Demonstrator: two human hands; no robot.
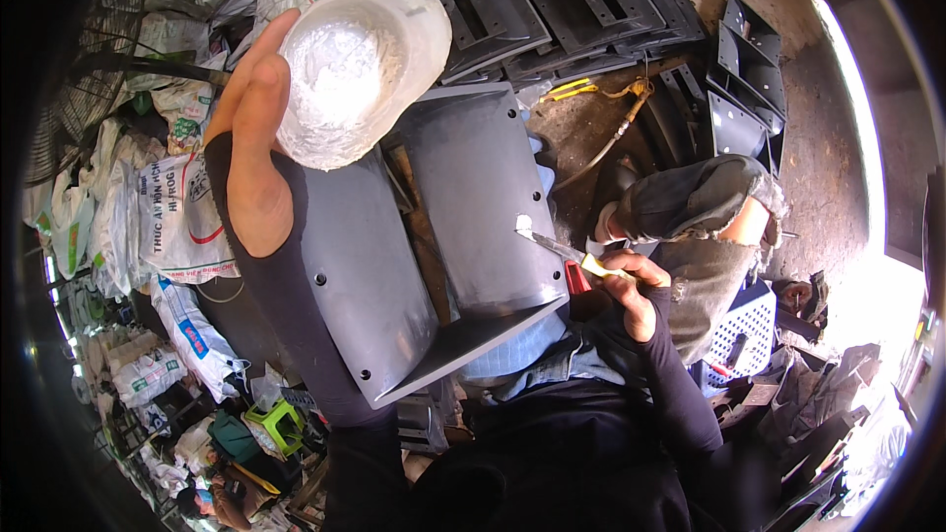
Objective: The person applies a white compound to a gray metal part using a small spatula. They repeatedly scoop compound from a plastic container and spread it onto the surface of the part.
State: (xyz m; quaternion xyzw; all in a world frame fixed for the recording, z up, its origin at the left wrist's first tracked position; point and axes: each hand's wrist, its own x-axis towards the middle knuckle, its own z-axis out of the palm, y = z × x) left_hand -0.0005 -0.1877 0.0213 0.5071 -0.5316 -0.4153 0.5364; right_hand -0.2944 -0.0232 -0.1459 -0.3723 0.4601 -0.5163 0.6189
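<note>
My left hand (258, 103) grips the side of a translucent white plastic tub (422, 25), raised at the upper left and tilted so its inside shows. White paste (340, 59) coats the tub's inside. In my right hand (639, 296) is a narrow-bladed knife (557, 247) with a yellow handle. Its tip meets a white dab of paste (524, 224) on a dark grey trough-like part (473, 167). This part lies across my lap, with two broad faces, a slot between them and bolt holes along the edges. Behind the knife handle, a red thing (576, 278) is partly hidden.
More dark grey parts (586, 0) are stacked at the far side, others (746, 79) at the far right. A hose with a brass fitting (636, 103) lies on the floor. Printed sacks (182, 207) and a fan (94, 59) stand left; a blue-white perforated crate (739, 335) is at right.
</note>
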